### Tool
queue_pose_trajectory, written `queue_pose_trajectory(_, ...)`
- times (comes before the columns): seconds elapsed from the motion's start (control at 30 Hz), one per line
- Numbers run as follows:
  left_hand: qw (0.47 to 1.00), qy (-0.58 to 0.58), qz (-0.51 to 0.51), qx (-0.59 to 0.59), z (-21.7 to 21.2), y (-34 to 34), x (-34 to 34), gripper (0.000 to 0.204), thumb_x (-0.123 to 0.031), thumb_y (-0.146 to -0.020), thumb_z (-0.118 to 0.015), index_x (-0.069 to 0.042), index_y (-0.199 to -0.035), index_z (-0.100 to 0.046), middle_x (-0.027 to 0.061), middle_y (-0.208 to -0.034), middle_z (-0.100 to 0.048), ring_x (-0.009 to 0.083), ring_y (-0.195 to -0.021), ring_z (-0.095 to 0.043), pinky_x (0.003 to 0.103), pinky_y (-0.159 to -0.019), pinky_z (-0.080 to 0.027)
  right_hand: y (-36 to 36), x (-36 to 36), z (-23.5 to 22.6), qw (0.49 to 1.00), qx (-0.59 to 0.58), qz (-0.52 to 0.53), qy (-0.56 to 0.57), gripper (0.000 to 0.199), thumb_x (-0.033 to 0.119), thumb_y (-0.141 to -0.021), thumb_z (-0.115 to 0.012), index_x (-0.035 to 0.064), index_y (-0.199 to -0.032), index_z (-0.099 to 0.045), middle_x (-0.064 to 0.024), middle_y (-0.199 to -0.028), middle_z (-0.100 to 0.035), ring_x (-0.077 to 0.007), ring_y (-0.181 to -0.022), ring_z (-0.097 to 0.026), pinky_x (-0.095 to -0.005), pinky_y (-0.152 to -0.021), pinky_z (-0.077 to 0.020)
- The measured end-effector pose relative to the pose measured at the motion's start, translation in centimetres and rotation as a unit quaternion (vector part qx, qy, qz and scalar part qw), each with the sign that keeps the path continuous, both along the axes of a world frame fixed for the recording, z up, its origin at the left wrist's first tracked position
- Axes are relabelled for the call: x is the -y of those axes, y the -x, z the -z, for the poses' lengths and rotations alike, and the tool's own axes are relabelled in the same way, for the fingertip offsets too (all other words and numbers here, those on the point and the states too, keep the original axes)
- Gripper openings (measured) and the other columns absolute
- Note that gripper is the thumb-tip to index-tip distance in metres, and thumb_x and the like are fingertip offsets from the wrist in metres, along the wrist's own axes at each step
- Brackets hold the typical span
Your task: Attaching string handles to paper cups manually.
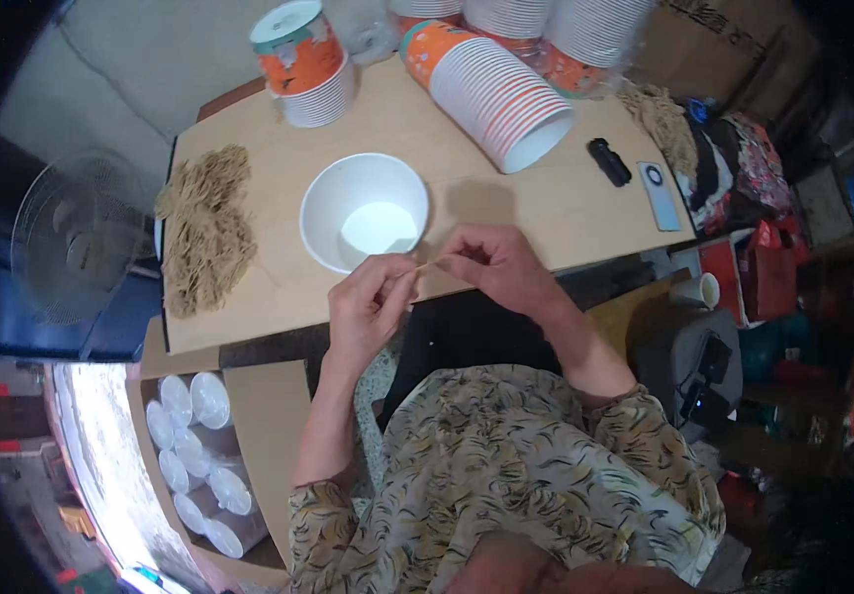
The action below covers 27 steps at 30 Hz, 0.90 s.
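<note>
My left hand (370,302) and my right hand (508,267) meet at the near edge of the table, fingertips pinched. Between them runs a short, thin tan string (430,264), one end in each hand. Just beyond my left hand stands a wide white paper bucket (320,220), open at the top, with nothing visible on its bottom. To the left lies a loose heap of tan strings (211,243) that resemble the one in my fingers.
A stack of orange and white paper buckets (491,94) lies on its side at the back; another stack (306,64) stands upright. At the right are a black object (609,162) and a phone-like slab (659,196). A carton of clear plastic cups (267,416) and a fan (81,238) are on the left.
</note>
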<state>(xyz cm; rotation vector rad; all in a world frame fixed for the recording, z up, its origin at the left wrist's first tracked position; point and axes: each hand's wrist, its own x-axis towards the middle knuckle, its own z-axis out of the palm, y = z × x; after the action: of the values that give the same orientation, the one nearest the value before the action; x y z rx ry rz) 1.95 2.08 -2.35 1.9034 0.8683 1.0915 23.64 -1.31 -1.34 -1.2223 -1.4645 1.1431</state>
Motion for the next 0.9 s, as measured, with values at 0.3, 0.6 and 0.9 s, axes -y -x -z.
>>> queue_pose_trajectory(0.3, 0.999, -0.007, -0.031, 0.009, 1.4, -0.2, 0.4, 0.010, 0.004, -0.094, -0.065, 0.005, -0.103, -0.069, 0.0159, -0.113, -0.071, 0.0120, -0.075, -0.071, 0.025, -0.062, -0.058, -1.4, 1.8, -2.5, 0.987, -0.161, 0.002, 0.007, 0.012, 0.012, -0.097, -0.069, 0.0019, -0.091, -0.066, 0.0066, -0.077, -0.058, 0.0000, -0.067, -0.050, -0.0188, -0.059, -0.0406)
queue_pose_trajectory(0.6, 0.996, -0.031, -0.080, 0.007, 2.6, -0.4, -0.6, 0.020, 0.004, -0.090, -0.070, 0.001, -0.109, -0.074, 0.0103, -0.100, -0.074, 0.0104, -0.077, -0.069, 0.023, -0.062, -0.057, -2.2, 3.0, -2.4, 0.968, -0.248, 0.021, -0.030, 0.016, 0.015, -0.094, -0.073, 0.0021, -0.087, -0.065, 0.0020, -0.073, -0.059, -0.0042, -0.062, -0.050, -0.0204, -0.056, -0.0404)
queue_pose_trajectory(0.9, 0.975, -0.087, -0.119, -0.165, -0.8, 3.4, -1.2, 0.057, 0.003, -0.077, -0.080, -0.011, -0.130, -0.066, 0.0140, -0.129, -0.067, 0.0205, -0.091, -0.072, 0.031, -0.068, -0.059, -5.2, 1.6, -5.9, 0.952, -0.210, 0.222, -0.027, 0.027, 0.014, -0.097, -0.064, 0.0019, -0.121, -0.064, 0.0032, -0.085, -0.061, -0.0019, -0.067, -0.051, -0.0158, -0.055, -0.0356)
